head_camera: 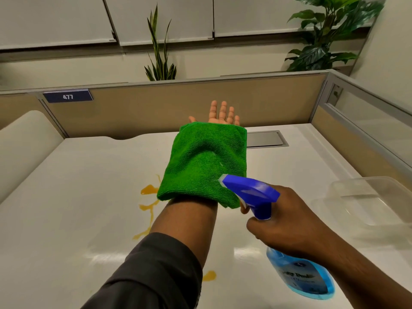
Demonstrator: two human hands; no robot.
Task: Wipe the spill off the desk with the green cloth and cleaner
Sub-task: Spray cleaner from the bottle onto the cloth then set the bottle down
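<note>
Two bare hands, one sleeved arm

The left hand [220, 114] is bare, with no rings showing; its forearm wears a dark grey sleeve [153, 270] pushed up and creased. The right hand [289, 224] and its forearm are uncovered.

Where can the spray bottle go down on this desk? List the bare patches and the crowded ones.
Bare: the left part of the desk, between the curved left edge and the orange spill; also the far right, between the cable hatch and the clear container. Crowded: the middle, under the green cloth and spill streaks, and the near right by the container.
</note>
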